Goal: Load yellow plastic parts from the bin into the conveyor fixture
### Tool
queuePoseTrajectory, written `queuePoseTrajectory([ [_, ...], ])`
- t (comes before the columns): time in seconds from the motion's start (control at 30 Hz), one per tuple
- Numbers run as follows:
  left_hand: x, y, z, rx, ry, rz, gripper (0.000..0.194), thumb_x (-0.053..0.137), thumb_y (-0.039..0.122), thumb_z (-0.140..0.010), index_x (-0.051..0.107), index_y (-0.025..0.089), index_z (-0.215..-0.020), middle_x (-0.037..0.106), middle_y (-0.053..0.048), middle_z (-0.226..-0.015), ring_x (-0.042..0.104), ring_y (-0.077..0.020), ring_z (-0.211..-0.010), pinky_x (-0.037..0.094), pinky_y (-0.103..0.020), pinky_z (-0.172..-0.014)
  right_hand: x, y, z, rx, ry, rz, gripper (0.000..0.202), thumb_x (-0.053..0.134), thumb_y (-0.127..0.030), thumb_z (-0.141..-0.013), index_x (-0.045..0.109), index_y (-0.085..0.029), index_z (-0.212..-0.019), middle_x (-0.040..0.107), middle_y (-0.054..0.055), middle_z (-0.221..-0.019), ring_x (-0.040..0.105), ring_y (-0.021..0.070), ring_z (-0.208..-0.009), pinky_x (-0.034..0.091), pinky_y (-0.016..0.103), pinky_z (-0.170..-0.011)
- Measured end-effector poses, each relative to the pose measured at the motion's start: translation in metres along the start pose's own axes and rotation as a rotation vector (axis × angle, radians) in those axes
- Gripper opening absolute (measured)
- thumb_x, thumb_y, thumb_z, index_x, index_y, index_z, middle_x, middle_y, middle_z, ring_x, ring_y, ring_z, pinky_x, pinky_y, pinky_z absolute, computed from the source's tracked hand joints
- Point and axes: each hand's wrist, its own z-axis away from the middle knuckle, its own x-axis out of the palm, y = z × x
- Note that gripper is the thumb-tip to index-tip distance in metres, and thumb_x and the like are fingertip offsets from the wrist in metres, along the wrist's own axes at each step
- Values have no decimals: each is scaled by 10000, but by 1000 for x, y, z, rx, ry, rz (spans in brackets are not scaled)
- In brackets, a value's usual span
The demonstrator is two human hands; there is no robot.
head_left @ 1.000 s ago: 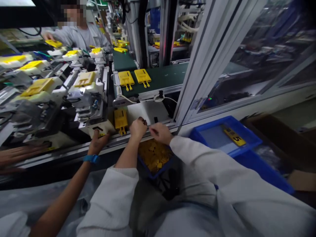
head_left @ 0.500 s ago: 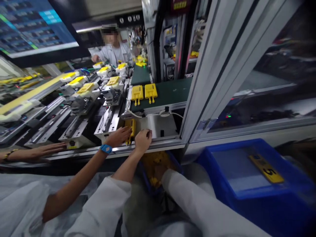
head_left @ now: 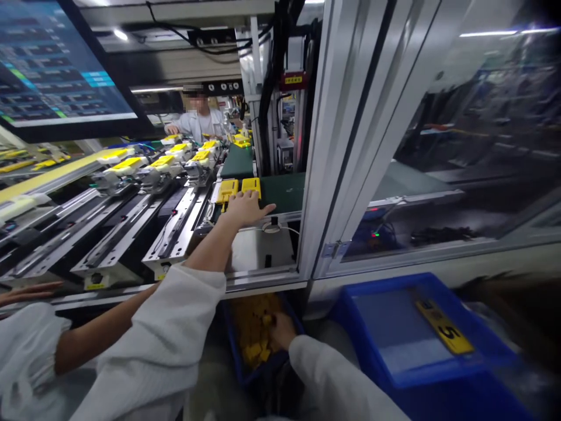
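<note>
My left hand (head_left: 245, 209) is stretched over the green conveyor belt (head_left: 287, 192), its fingers spread and their tips at the near part of a yellow device (head_left: 251, 186). Another yellow device (head_left: 228, 190) lies just to the left on the same belt. Low in the view, my right hand (head_left: 281, 331) reaches into a blue bin (head_left: 234, 345) of small yellow parts (head_left: 256, 352). Its fingers are closed by a yellow piece, but blur and shadow hide what they hold.
A co-worker's arms (head_left: 109, 327) reach in from the left. Rails with yellow devices (head_left: 127, 164) run at left. A metal frame post (head_left: 346, 134) rises beside the belt. A blue crate (head_left: 385, 374) stands at right, a monitor (head_left: 56, 70) upper left.
My left hand has moved up from the bench edge to the devices on the belt, its fingers now spread. My right hand stays in the bin. The co-worker's hand has left the lower yellow device's spot.
</note>
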Motion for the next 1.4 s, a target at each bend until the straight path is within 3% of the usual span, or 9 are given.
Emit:
queuePoseTrajectory([
  [0.13, 11, -4, 31, 243, 127, 35, 581, 630, 493, -751, 529, 217, -1252, 548, -135, -1276, 417, -364, -1209, 263, -507, -1014, -17, 2, 8, 134, 88, -198, 190, 565, -252, -792, 687, -175, -915, 735, 89, -873, 692, 244, -851, 523, 337, -749],
  [0.3, 19, 18, 91, 302, 421, 402, 330, 545, 108, -769, 599, 218, -1075, 643, -70, -1087, 526, -241, -1104, 342, -414, -1006, -53, -24, 35, 202, 18, -861, 381, 668, -464, -731, 660, -164, -967, 715, 57, -756, 689, 218, -706, 515, 303, -607],
  [0.4, 28, 36, 140, 140, 601, 809, 258, 626, 197, -785, 586, 215, -1039, 650, -59, -1073, 581, -221, -1053, 430, -370, -946, -72, -42, 52, 118, 107, -986, 456, 735, -467, -691, 624, -190, -1035, 701, 32, -801, 672, 179, -685, 498, 273, -581],
  [0.5, 50, 49, 196, -236, 671, 1295, 264, 631, 346, -829, 553, 212, -1042, 667, -48, -1004, 642, -191, -936, 508, -314, -824, -84, -54, 64, 75, 191, -1010, 475, 767, -401, -680, 584, -224, -1081, 668, 2, -858, 653, 147, -696, 510, 264, -603],
  [0.67, 93, 47, 280, -674, 274, 1618, 389, 719, 402, -750, 583, 178, -1037, 696, -64, -992, 673, -194, -867, 542, -292, -740, -99, -71, 78, 23, 206, -959, 312, 714, -337, -742, 582, -228, -1003, 628, -22, -804, 642, 141, -723, 524, 267, -645],
  [0.83, 100, 40, 320, -730, -14, 1612, 413, 721, 398, -731, 612, 187, -1069, 720, -60, -956, 684, -207, -832, 550, -299, -710, -111, -101, 84, -233, 63, -483, 233, 645, -290, -799, 655, -212, -1018, 658, 25, -911, 617, 141, -791, 510, 270, -715],
  [0.97, 88, 37, 328, -695, -60, 1595, 386, 707, 367, -739, 621, 211, -1082, 720, -52, -971, 683, -215, -862, 552, -319, -745, -108, -124, 84, -350, 131, -299, 146, 620, -298, -828, 658, -205, -934, 679, 43, -868, 626, 152, -742, 523, 272, -666],
  [1.23, 77, 31, 329, -621, -42, 1508, 317, 693, 350, -742, 653, 249, -1040, 714, -24, -948, 670, -202, -854, 538, -285, -720, -97, -140, 79, -642, 134, -93, 99, 617, -225, -851, 697, -269, -888, 694, 28, -828, 589, 221, -1029, 489, 410, -919],
  [1.4, 72, 32, 330, -604, -65, 1510, 309, 677, 370, -757, 654, 230, -1031, 706, -23, -906, 654, -194, -812, 522, -272, -689, -90, -136, 77, -550, 192, -170, 107, 649, -266, -822, 706, -255, -912, 621, 63, -1026, 570, 217, -1057, 482, 394, -926],
])
